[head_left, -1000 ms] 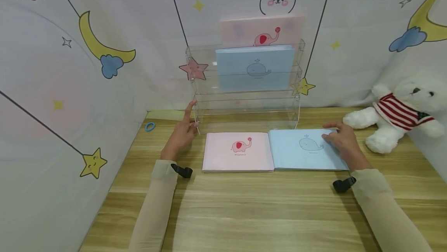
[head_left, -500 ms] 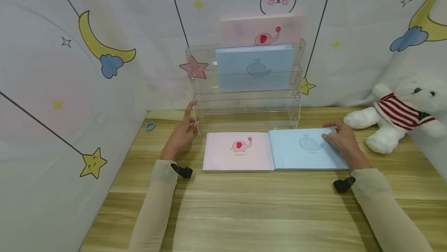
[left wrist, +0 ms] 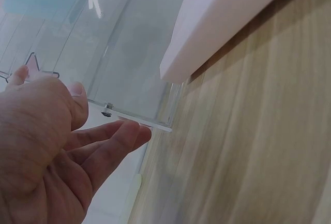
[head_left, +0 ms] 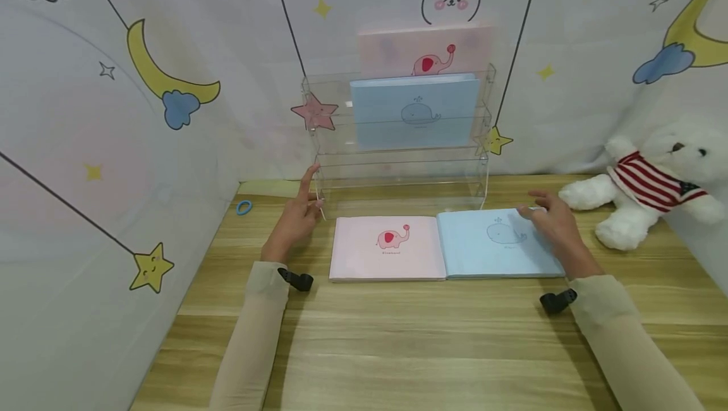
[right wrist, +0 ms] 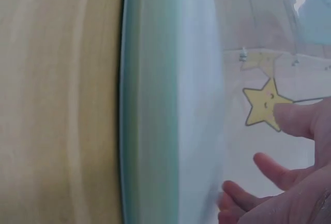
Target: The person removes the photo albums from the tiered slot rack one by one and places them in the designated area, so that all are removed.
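**Hanging behind a worktop (head_left: 409, 348), a pale printed cloth (head_left: 239, 6) backs a rack (head_left: 398, 171) of books**

The cloth carries moons, stars and a rabbit above the wood-grain worktop. The clear, tiered rack stands at the back; its upper tiers hold an upright pink book (head_left: 392, 50) with a red elephant and, in front of it, an upright blue book (head_left: 387, 120) with a whale. At far right sits a white teddy bear (head_left: 660, 177) in a striped top.

Before the rack lie a flat pink book (head_left: 355, 253) and, against its right side, a flat blue book (head_left: 472, 259). The pink cover's small print appears to read "Elephant"; the print under the blue cover's whale is too blurred to read.

The left hand (head_left: 296, 218), fingers apart, touches the rack's left side panel. The right hand (head_left: 560, 227), fingers apart and holding nothing, is at the flat blue book's right end; contact cannot be told. A small blue ring (head_left: 238, 208) lies left of the left hand.
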`<state>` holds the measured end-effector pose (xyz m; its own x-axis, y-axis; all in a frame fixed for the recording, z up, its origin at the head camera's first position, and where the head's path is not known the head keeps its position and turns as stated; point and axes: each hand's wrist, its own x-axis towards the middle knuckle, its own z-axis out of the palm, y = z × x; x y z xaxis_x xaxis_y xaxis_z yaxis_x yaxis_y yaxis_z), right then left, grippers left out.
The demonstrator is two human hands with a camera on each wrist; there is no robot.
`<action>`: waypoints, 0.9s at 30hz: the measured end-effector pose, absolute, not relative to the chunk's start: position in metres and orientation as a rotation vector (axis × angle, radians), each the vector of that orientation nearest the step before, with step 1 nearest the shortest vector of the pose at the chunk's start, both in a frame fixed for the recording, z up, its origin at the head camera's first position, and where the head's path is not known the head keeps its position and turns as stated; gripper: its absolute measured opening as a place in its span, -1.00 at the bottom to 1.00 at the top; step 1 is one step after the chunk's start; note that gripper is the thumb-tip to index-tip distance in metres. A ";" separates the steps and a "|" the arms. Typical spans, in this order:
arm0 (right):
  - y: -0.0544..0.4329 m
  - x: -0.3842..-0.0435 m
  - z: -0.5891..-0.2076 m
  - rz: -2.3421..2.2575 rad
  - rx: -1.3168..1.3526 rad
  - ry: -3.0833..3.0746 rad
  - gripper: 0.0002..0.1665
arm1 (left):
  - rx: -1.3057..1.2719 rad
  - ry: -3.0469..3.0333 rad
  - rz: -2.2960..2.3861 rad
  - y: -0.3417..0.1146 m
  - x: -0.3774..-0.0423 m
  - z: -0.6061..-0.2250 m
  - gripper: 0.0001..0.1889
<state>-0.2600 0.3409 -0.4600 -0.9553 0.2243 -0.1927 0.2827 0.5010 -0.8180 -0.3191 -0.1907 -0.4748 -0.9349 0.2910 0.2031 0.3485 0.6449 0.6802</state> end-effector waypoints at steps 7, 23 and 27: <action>0.332 -0.260 -0.449 -1.595 0.334 2.744 -0.03 | -0.552 -2.778 -1.162 -0.190 -0.319 -0.475 -0.13; 0.309 -0.260 -0.414 -1.998 -0.179 2.677 -0.21 | -0.562 -2.773 -1.169 -0.191 -0.320 -0.475 -0.13; 0.304 -0.263 -0.403 -2.036 -0.262 2.679 -0.24 | -0.567 -2.769 -1.174 -0.192 -0.320 -0.475 -0.12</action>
